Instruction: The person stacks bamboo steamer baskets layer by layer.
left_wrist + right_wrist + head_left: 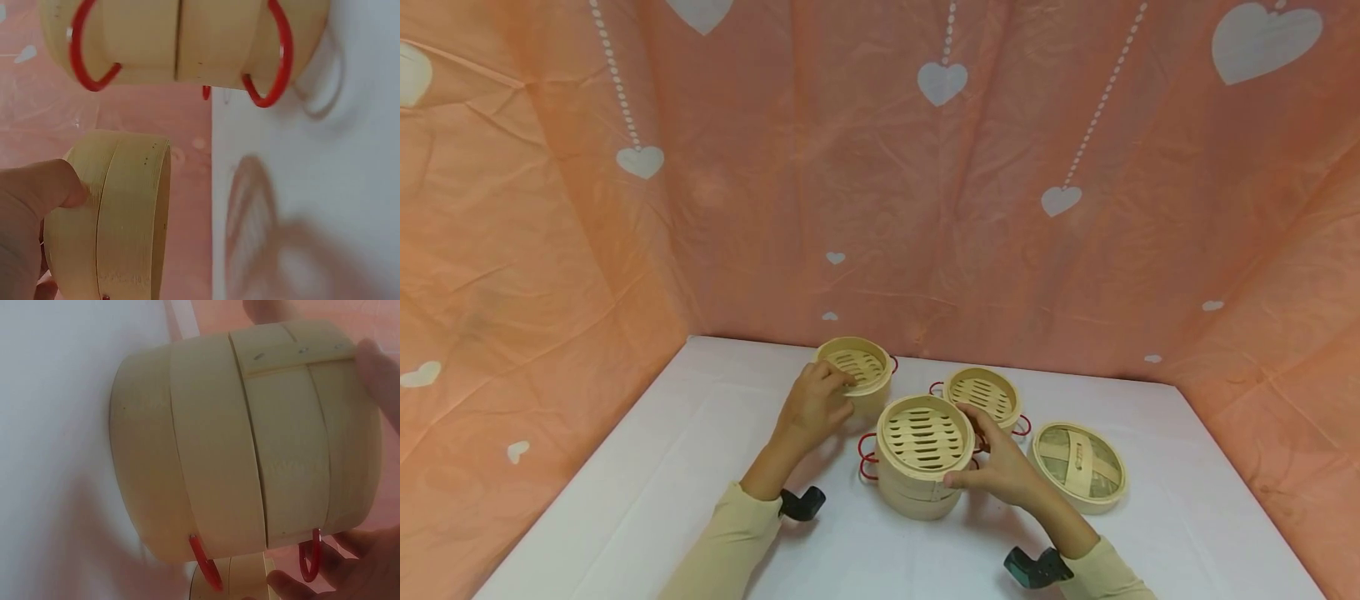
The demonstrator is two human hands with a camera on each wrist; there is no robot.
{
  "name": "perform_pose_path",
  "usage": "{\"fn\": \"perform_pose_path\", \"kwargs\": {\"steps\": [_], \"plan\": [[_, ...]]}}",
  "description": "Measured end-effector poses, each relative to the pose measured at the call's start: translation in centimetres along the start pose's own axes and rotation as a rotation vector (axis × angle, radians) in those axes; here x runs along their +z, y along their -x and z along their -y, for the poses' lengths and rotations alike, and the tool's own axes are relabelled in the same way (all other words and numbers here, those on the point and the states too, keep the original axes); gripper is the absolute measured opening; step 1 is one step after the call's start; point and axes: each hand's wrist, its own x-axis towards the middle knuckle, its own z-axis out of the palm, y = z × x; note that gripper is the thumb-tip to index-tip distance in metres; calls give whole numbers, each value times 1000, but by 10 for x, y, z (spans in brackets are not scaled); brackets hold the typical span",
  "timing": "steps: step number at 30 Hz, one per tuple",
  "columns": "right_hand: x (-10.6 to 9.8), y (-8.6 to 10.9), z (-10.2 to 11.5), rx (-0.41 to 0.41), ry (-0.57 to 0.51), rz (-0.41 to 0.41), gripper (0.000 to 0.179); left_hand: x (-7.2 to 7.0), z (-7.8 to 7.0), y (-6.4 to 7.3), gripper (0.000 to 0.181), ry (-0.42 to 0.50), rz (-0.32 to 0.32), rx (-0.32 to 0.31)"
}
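My left hand (814, 404) grips a small bamboo steamer basket (128, 206) by its side, thumb on the outer wall. In the left wrist view the basket hangs above the white table, its shadow below. Two more baskets form a stack (917, 502) in front, with red loop handles on their sides. At the right of that stack, my right hand (1000, 467) holds the upper basket (287, 444), thumb at the front by the wooden strip and fingers behind near a red handle. Slats show in the top basket.
Behind the stack stands another slatted basket (1017, 400) with red handles. A round woven bamboo lid (1078, 462) lies to the right. The white table (647, 467) ends at an orange cloth wall (880, 208) with heart prints.
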Motion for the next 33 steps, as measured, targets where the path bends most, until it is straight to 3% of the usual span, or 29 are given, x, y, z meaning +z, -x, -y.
{"fn": "perform_pose_path", "kwargs": {"steps": [8,20,28,33], "plan": [[-1,1,0,-8,-10,4,104,-10,-7,-4,28,11,-53,10],[0,1,0,-1,-1,3,103,-25,-23,-5,25,31,-31,-20],[0,1,-2,-23,4,2,103,-34,-37,-5,25,67,-38,9],[0,0,-2,-17,20,-5,103,-40,-43,-4,24,62,-52,58]]}}
